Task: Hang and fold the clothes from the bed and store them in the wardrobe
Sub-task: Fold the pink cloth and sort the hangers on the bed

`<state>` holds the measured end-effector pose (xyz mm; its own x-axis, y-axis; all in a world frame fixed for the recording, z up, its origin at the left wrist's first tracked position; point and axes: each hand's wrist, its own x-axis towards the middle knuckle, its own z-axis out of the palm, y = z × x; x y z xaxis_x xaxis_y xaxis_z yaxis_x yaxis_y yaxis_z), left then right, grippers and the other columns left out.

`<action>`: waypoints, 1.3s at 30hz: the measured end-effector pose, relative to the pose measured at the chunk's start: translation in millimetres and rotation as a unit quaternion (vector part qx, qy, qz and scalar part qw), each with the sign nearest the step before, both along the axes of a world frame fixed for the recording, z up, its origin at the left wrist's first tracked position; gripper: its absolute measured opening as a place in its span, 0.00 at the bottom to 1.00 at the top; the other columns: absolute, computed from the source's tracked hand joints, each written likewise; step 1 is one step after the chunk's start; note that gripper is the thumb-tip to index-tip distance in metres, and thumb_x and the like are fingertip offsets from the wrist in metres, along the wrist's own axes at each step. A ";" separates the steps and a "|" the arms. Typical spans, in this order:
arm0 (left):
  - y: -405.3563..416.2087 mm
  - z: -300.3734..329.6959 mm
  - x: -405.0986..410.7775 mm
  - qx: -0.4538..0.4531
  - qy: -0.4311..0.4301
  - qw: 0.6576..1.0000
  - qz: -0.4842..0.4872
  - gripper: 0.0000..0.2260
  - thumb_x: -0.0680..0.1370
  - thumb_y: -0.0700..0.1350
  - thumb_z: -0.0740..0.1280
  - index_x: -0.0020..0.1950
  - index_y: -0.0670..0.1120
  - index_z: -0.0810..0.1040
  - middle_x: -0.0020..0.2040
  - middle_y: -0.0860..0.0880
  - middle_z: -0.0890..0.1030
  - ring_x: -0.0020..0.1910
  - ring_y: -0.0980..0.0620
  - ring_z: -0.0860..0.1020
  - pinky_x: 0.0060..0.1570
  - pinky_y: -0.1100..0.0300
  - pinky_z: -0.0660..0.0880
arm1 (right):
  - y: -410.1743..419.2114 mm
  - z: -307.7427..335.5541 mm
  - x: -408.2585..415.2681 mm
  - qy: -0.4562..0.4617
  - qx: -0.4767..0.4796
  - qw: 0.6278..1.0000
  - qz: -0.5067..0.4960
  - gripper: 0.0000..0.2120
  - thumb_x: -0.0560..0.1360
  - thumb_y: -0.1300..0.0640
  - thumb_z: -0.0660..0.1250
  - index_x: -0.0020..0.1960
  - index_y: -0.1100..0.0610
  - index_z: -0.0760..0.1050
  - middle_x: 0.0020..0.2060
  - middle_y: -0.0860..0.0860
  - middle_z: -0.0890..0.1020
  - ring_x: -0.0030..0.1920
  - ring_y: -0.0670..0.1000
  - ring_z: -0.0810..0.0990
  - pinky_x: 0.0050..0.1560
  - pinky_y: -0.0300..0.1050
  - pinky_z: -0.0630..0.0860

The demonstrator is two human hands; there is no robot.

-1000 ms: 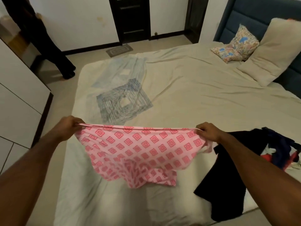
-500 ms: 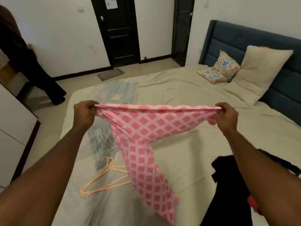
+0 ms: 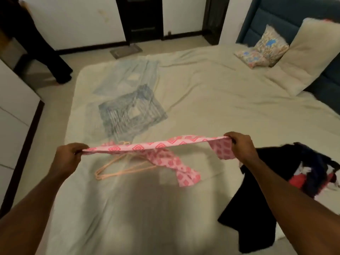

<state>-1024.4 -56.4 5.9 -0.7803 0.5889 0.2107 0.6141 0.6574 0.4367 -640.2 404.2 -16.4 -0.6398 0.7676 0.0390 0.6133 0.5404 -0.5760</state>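
Pink cloth (image 3: 160,147) with a red diamond print is stretched nearly level between two hands above the near half of the bed (image 3: 211,100). Left hand (image 3: 69,156): fingers curled round the cloth's left end, thumb pinching the hem. Right hand (image 3: 241,146): fingers curled over the right end, gripping it; a short flap of the cloth hangs just below this hand. From the middle of the taut edge a longer tail of the same cloth droops toward the near right, its tip blurred, so whether it touches the sheet cannot be told.

Beneath the cloth, peach-coloured hangers (image 3: 117,169) lie flat on the sheet, their hooks partly hidden behind the stretched edge; how many are stacked cannot be told. At the near right edge of the bed lies a black garment (image 3: 244,214), and just beside it, farther right, a heap of dark blue, red and white clothes (image 3: 316,172).

A grey-blue square print (image 3: 131,115) marks the sheet left of centre. At the far right a large beige pillow (image 3: 305,57) and a small floral cushion (image 3: 266,46) lean against the blue headboard (image 3: 287,15). White wardrobe fronts (image 3: 12,111) stand at the left edge; a dark door (image 3: 143,17) is in the far wall.
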 end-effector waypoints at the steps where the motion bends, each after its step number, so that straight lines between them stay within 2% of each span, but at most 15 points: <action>1: -19.4 -24.8 8.7 -0.018 -0.012 1.000 0.000 0.15 0.68 0.20 0.68 0.49 0.34 0.86 0.46 0.35 0.85 0.45 0.35 0.84 0.50 0.44 0.77 | -14.5 -22.9 2.1 -0.021 -0.019 0.999 0.015 0.18 0.74 0.69 0.64 0.56 0.54 0.84 0.49 0.53 0.87 0.46 0.54 0.84 0.48 0.51 0.82; 3: -56.6 -73.9 25.1 -0.065 -0.049 0.997 0.014 0.15 0.70 0.21 0.68 0.49 0.35 0.86 0.47 0.35 0.86 0.47 0.34 0.84 0.51 0.43 0.77 | -43.0 -71.4 7.6 -0.057 -0.042 0.997 0.045 0.16 0.75 0.68 0.66 0.56 0.53 0.85 0.49 0.53 0.87 0.47 0.55 0.85 0.49 0.52 0.82; 8: -130.8 -167.8 63.9 -0.157 -0.120 0.980 0.036 0.17 0.72 0.23 0.67 0.50 0.40 0.88 0.48 0.38 0.86 0.47 0.35 0.83 0.48 0.49 0.75 | -104.6 -160.3 25.8 -0.132 -0.087 0.984 0.085 0.17 0.74 0.70 0.68 0.58 0.56 0.85 0.51 0.56 0.87 0.51 0.57 0.85 0.52 0.47 0.79; 12: -177.1 -218.6 85.4 -0.211 -0.088 0.973 -0.003 0.18 0.69 0.22 0.69 0.50 0.40 0.88 0.49 0.37 0.86 0.47 0.35 0.84 0.49 0.44 0.80 | -130.0 -201.7 38.4 -0.168 -0.082 0.976 0.111 0.19 0.76 0.68 0.66 0.62 0.54 0.83 0.56 0.57 0.86 0.55 0.60 0.84 0.55 0.47 0.77; 17: -197.1 -247.8 117.2 -0.262 -0.003 0.955 -0.135 0.17 0.63 0.28 0.65 0.44 0.40 0.88 0.41 0.38 0.86 0.34 0.38 0.85 0.35 0.46 0.82 | -139.4 -202.6 54.3 -0.088 0.005 0.993 0.076 0.19 0.77 0.71 0.63 0.63 0.59 0.82 0.55 0.61 0.85 0.55 0.64 0.83 0.61 0.48 0.74; 20: -193.0 -251.7 132.0 -0.286 0.028 0.940 -0.186 0.18 0.64 0.37 0.59 0.42 0.41 0.88 0.40 0.39 0.86 0.32 0.40 0.85 0.30 0.48 0.82 | -155.1 -196.6 68.8 -0.030 0.119 0.981 0.148 0.24 0.68 0.76 0.61 0.60 0.64 0.82 0.56 0.60 0.85 0.58 0.60 0.82 0.67 0.60 0.71; 22: -194.1 -264.1 141.4 -0.356 0.003 0.916 -0.186 0.19 0.68 0.33 0.61 0.48 0.45 0.88 0.45 0.41 0.87 0.37 0.41 0.85 0.36 0.52 0.82 | -171.0 -214.6 88.4 -0.064 0.159 0.960 0.220 0.29 0.61 0.80 0.68 0.59 0.62 0.83 0.56 0.59 0.85 0.57 0.58 0.83 0.63 0.65 0.73; 23: -196.9 -272.6 146.6 -0.398 -0.023 0.899 -0.180 0.20 0.73 0.32 0.62 0.55 0.48 0.87 0.52 0.43 0.86 0.46 0.42 0.85 0.45 0.52 0.80 | -181.2 -228.0 100.5 -0.091 0.156 0.952 0.248 0.28 0.61 0.79 0.70 0.58 0.60 0.84 0.55 0.58 0.86 0.56 0.58 0.85 0.63 0.65 0.73; 25: -198.2 -287.4 159.9 -0.436 -0.085 0.879 -0.175 0.19 0.79 0.38 0.63 0.66 0.53 0.81 0.64 0.47 0.82 0.61 0.45 0.81 0.56 0.51 0.72 | -201.2 -257.0 126.8 -0.134 0.137 0.937 0.293 0.25 0.63 0.73 0.71 0.57 0.56 0.84 0.54 0.54 0.87 0.54 0.55 0.86 0.66 0.60 0.72; 27: -181.0 -293.4 177.4 -0.439 -0.125 0.874 -0.168 0.17 0.81 0.41 0.64 0.67 0.54 0.80 0.67 0.47 0.80 0.62 0.44 0.79 0.58 0.52 0.71 | -221.0 -276.4 145.6 -0.167 0.085 0.929 0.319 0.23 0.64 0.69 0.71 0.57 0.53 0.84 0.54 0.52 0.86 0.55 0.53 0.86 0.67 0.60 0.72; 28: -166.9 -295.5 186.3 -0.422 -0.111 0.884 -0.169 0.15 0.78 0.40 0.68 0.63 0.53 0.82 0.64 0.45 0.82 0.58 0.42 0.81 0.55 0.51 0.74 | -228.5 -283.0 152.2 -0.167 0.042 0.940 0.296 0.21 0.67 0.68 0.71 0.57 0.53 0.83 0.54 0.52 0.86 0.56 0.53 0.85 0.67 0.60 0.74; 31: -118.5 -309.8 207.4 -0.402 -0.089 0.888 -0.203 0.14 0.67 0.37 0.77 0.51 0.47 0.86 0.49 0.42 0.86 0.45 0.40 0.83 0.42 0.47 0.80 | -238.5 -291.7 158.4 -0.131 -0.095 0.981 0.104 0.15 0.77 0.65 0.67 0.61 0.55 0.82 0.57 0.55 0.84 0.56 0.57 0.83 0.62 0.44 0.75; 33: -79.4 -314.9 222.0 -0.363 -0.085 0.898 -0.234 0.16 0.64 0.36 0.79 0.51 0.45 0.86 0.48 0.41 0.85 0.44 0.39 0.84 0.39 0.47 0.81 | -233.3 -299.4 159.7 -0.090 -0.117 0.989 -0.030 0.14 0.78 0.67 0.66 0.61 0.58 0.82 0.56 0.57 0.85 0.55 0.58 0.84 0.59 0.45 0.76; 35: -38.5 -316.7 241.3 -0.321 -0.090 0.907 -0.259 0.16 0.65 0.35 0.79 0.51 0.44 0.86 0.50 0.41 0.85 0.46 0.38 0.84 0.39 0.46 0.81 | -221.6 -301.0 155.0 -0.055 -0.126 0.982 -0.126 0.13 0.79 0.68 0.63 0.59 0.60 0.81 0.54 0.57 0.85 0.54 0.58 0.83 0.56 0.45 0.76; 39: 27.7 -327.4 273.2 -0.254 -0.090 0.925 -0.268 0.10 0.75 0.40 0.73 0.55 0.43 0.81 0.53 0.41 0.81 0.50 0.39 0.79 0.44 0.45 0.78 | -189.3 -302.2 132.5 -0.030 -0.151 0.962 -0.225 0.11 0.81 0.65 0.59 0.55 0.60 0.80 0.51 0.56 0.83 0.50 0.54 0.80 0.48 0.41 0.73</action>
<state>-751.2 -28.7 -321.6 -0.3425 0.8885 -0.3055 0.8586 0.4280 0.2822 -507.7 214.9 -318.6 -0.2344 0.9378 -0.2560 0.7834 0.0263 -0.6209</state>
